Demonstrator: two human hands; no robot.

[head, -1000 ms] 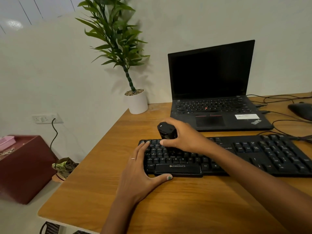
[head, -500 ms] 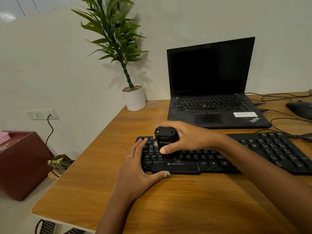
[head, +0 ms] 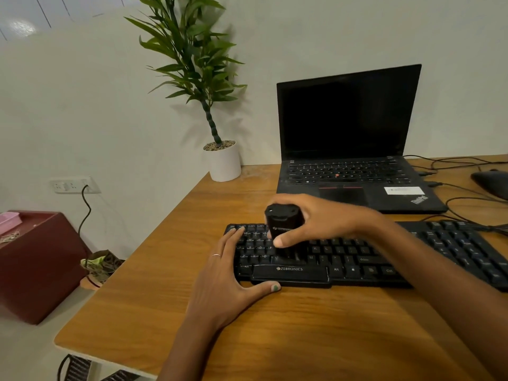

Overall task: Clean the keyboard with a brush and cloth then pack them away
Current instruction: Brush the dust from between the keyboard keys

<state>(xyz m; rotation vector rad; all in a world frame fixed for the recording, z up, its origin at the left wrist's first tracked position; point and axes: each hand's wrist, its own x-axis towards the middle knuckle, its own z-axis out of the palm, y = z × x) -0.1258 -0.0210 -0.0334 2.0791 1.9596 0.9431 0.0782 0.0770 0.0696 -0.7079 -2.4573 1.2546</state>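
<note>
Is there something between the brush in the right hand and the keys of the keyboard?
Nothing visible. The right hand grips the black brush, whose lower end sits on the keyboard keys. The left hand rests flat at the keyboard's left end, beside the brush.

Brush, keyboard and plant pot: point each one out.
brush (head: pixel 283 220), head view, on its black barrel.
keyboard (head: pixel 291 269), head view, on the space bar.
plant pot (head: pixel 225 165), head view, on its white side.

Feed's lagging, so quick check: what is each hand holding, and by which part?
Right hand grips the black cylindrical brush around its upper body. Left hand holds nothing, resting flat on the black keyboard.
</note>
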